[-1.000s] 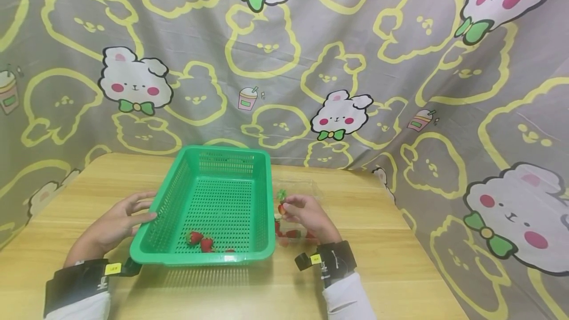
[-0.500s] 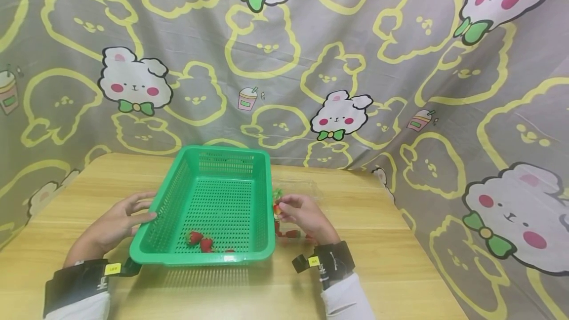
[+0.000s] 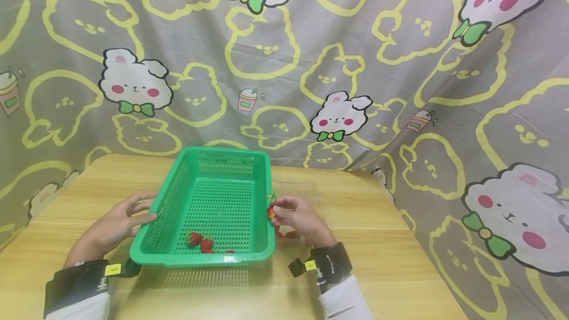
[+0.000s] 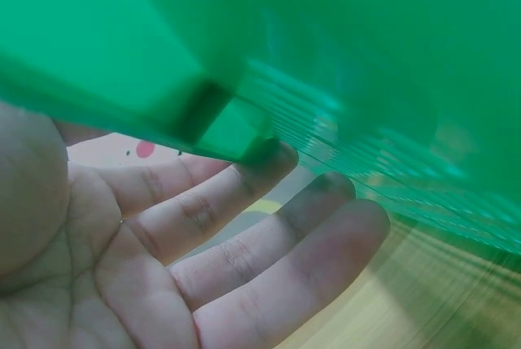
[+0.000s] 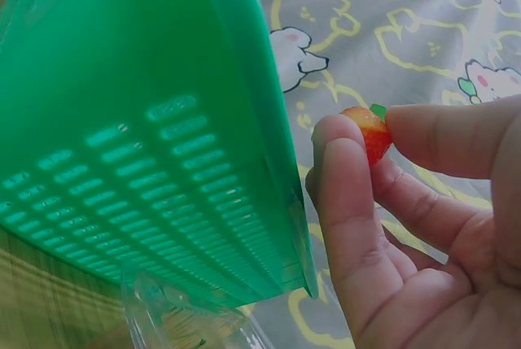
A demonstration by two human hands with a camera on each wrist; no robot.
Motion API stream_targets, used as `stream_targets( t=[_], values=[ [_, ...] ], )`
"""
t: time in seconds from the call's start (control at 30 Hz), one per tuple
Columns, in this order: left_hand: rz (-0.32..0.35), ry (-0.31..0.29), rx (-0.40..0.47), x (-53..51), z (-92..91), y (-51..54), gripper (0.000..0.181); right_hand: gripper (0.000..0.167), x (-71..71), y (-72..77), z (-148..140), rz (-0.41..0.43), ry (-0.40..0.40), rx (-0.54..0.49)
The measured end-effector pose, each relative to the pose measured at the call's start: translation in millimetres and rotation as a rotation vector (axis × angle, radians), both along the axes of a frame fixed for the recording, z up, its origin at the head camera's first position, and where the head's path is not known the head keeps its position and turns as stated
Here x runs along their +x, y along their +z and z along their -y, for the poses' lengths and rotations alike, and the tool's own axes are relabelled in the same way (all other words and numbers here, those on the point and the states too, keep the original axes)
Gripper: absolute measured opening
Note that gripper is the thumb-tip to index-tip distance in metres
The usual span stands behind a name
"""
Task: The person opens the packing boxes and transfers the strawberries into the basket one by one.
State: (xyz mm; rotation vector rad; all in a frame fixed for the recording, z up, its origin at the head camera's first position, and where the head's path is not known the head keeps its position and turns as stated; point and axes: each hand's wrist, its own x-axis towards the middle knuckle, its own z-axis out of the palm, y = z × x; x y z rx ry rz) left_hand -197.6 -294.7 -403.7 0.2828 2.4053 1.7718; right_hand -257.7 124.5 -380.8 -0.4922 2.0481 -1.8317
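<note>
Right grip, right of centre in the head frame, pinched a strawberry just at the right rim of a green basket. Left grip, lower left, was unclenched, straight fingers against the basket's side; thumb mostly hidden in the left wrist frame. Berries inside, some cut off by the near rim. Clear container, lower left of the right wrist frame: outline faint. Yellow tag on left wristband: lettering too small to read.

We see somewhere curtained off (home or studio, unclear to us): rabbit-print cloth across the upper frame, wood-grain table below.
</note>
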Motion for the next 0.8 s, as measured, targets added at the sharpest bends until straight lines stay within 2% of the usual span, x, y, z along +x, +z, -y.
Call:
stream_targets(
  t=[0.3, 0.6, 0.8],
  values=[
    [-0.001, 0.004, -0.009, -0.7, -0.1, -0.7, 0.065, 0.02, 5.8, 2.4, 4.6, -0.035, 0.005, 0.094],
    [0.003, 0.0, -0.014, 0.9, -0.7, 1.1, 0.065, 0.022, 9.5, 5.5, 7.0, -0.069, 0.021, 0.099],
    [0.001, 0.0, -0.018, 0.9, -0.9, 1.6, 0.065, 0.028, 8.3, 4.4, 5.6, -0.081, 0.033, 0.112]
  ],
)
